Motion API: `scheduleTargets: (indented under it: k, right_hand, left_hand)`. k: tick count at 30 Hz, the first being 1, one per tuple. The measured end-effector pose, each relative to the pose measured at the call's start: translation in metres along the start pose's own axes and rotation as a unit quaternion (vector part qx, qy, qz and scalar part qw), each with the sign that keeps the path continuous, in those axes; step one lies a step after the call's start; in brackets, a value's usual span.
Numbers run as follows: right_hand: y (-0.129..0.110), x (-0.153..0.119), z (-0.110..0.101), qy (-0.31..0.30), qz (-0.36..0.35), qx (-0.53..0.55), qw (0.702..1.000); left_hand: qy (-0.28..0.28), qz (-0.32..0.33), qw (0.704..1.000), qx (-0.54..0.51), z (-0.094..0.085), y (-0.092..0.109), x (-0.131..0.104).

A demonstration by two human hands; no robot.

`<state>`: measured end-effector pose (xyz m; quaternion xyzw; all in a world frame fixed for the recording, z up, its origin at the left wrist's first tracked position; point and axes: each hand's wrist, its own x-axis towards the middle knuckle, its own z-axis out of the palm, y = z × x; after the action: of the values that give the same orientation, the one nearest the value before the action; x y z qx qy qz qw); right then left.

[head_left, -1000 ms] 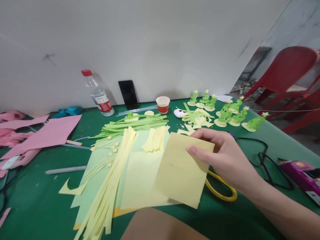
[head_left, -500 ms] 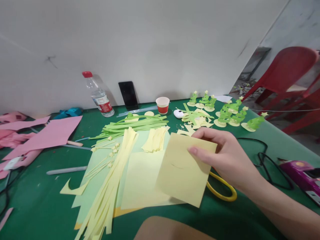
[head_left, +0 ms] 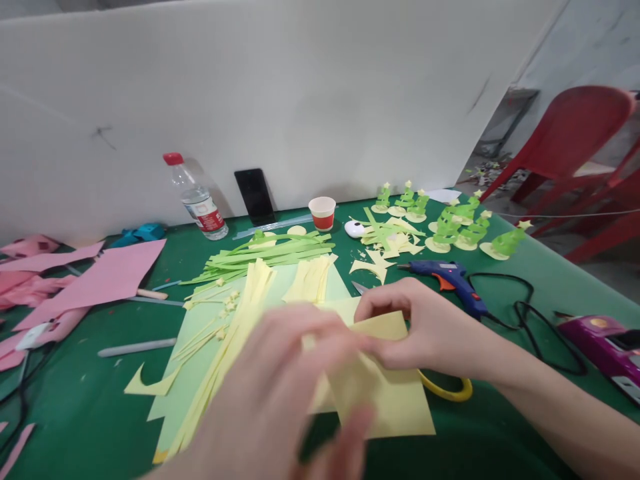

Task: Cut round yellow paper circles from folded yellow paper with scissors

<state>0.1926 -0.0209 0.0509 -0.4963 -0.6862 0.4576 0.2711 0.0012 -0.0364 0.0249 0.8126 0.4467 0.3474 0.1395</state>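
Hands have met at the yellow sheet, near its top edge

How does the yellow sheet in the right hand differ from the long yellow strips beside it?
Shape: the yellow sheet is one broad piece, while the long yellow strips are many narrow ones.
Pose: the sheet is held by the right hand; the strips lie partly over a pale green sheet.
Both are pale yellow, and the blurred left hand partly hides each.

Held sheet matt, smooth paper; bottle clear plastic; phone glossy.
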Motion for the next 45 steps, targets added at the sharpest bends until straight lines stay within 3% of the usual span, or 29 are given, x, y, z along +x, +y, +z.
scheduleTargets:
  k: [1, 4, 5, 7, 11, 14, 17, 19, 21, 25, 27, 30, 33, 38, 42, 45]
  right_hand:
    - [0.0, 0.0, 0.001, -0.015, -0.001, 0.001, 1.0]
    - [0.002, 0.0, 0.006, -0.032, -0.016, -0.03, 0.999]
    - [0.003, 0.0, 0.007, -0.034, -0.026, -0.05, 0.998]
    - [0.007, 0.0, 0.01, -0.034, -0.039, -0.086, 0.995]
    - [0.013, 0.002, 0.013, -0.035, -0.03, -0.113, 0.993]
    - [0.011, 0.004, 0.011, -0.042, -0.015, -0.122, 0.992]
    - [0.008, 0.004, 0.001, -0.093, 0.016, -0.064, 0.993]
    - [0.009, 0.004, -0.009, -0.122, 0.037, 0.018, 0.992]
    - [0.013, 0.006, -0.019, -0.131, 0.004, 0.115, 0.985]
    - [0.024, 0.015, -0.018, -0.071, -0.139, 0.279, 0.948]
    - [0.026, 0.018, -0.001, -0.004, -0.147, 0.309, 0.94]
    - [0.021, 0.02, 0.033, 0.107, -0.09, 0.357, 0.923]
    - [0.01, 0.023, 0.057, 0.155, -0.121, 0.376, 0.905]
    - [-0.001, 0.027, 0.059, 0.235, -0.085, 0.422, 0.872]
    - [-0.004, 0.023, 0.042, 0.171, -0.058, 0.409, 0.895]
    - [-0.006, 0.02, 0.028, 0.072, -0.019, 0.38, 0.922]
  left_hand:
    - [-0.026, 0.016, 1.0, -0.009, -0.009, 0.004, 0.008]
    - [-0.232, -0.012, 0.972, -0.031, -0.022, 0.005, 0.031]
    - [-0.271, -0.022, 0.962, -0.037, -0.022, 0.004, 0.037]
    - [-0.32, -0.033, 0.946, -0.043, -0.017, 0.0, 0.043]
    - [-0.348, -0.042, 0.934, -0.065, -0.008, -0.005, 0.044]
    - [-0.338, -0.072, 0.934, -0.093, -0.01, -0.008, 0.046]
    - [-0.298, -0.117, 0.938, -0.133, -0.014, -0.016, 0.048]
    - [-0.245, -0.154, 0.94, -0.181, -0.016, -0.024, 0.046]
    - [-0.16, -0.19, 0.933, -0.261, -0.015, -0.029, 0.044]
    - [0.031, -0.229, 0.858, -0.459, -0.01, -0.025, 0.045]
    - [0.076, -0.226, 0.83, -0.504, -0.005, -0.017, 0.048]
    - [0.084, -0.218, 0.822, -0.519, 0.005, -0.009, 0.051]
    - [0.079, -0.221, 0.816, -0.528, 0.015, -0.005, 0.05]
    - [0.062, -0.206, 0.8, -0.56, 0.021, -0.002, 0.043]
    - [0.011, -0.187, 0.81, -0.556, 0.016, -0.008, 0.038]
    - [-0.075, -0.156, 0.845, -0.506, 0.008, -0.018, 0.035]
